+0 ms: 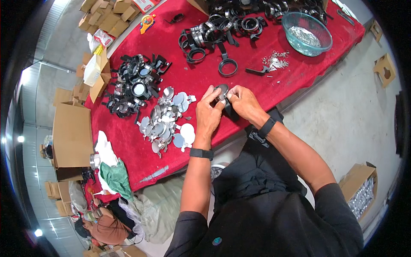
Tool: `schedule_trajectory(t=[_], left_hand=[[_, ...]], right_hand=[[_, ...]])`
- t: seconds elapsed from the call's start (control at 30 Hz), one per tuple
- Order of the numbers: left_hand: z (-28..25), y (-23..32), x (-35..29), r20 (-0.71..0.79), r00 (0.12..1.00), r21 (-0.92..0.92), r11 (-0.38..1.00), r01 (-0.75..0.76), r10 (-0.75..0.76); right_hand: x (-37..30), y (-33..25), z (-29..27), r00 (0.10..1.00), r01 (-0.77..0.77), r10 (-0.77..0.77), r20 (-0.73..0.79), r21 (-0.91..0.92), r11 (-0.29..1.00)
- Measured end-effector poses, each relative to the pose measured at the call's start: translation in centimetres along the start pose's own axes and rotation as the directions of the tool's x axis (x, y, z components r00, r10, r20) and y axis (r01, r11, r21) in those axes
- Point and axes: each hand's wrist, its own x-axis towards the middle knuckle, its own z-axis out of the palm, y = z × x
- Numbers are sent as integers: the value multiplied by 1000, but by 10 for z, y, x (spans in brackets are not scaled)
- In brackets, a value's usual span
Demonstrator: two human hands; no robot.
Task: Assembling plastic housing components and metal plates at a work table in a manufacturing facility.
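My left hand (208, 112) and my right hand (242, 103) meet over the red cloth of the table (141, 147), both pinching one small round black frame with a mirror disc (221, 91). Just left of my left hand lies a heap of round silver mirror discs (167, 118). Farther left sits a pile of finished black-framed mirrors (135, 83). Beyond my hands lie empty black ring frames with handles (216, 32), one single ring (227, 66) closest. A few small metal clips (276, 60) are scattered to the right of it.
A clear teal bowl (306, 32) with small metal parts stands at the far right of the table. Cardboard boxes (72, 132) stand left of the table, one more box (359, 188) on the floor at right. Cloth and bags (113, 173) lie at the near left corner.
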Motion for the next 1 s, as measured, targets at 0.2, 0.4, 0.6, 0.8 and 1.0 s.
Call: schedule_trajectory(t=[0.2, 0.4, 0.6, 0.8, 1.0], left_hand=[[-8, 1, 3, 51, 997, 78, 995, -56, 52], [-2, 4, 1, 29, 999, 75, 996, -43, 41], [2, 6, 1, -5, 999, 117, 992, -48, 49], [6, 8, -1, -33, 998, 114, 992, -49, 53], [12, 8, -3, -69, 995, 91, 994, -59, 66]], right_hand=[[0, -5, 0, 997, 73, -73, -19, -9, 997], [-6, 1, 2, 995, 77, -76, -65, 16, 997], [-13, 1, 2, 976, 178, -176, -125, 6, 984], [-25, -2, -1, 824, 502, -539, -173, -216, 837], [-37, -2, -9, 709, 636, -701, -83, -355, 685]])
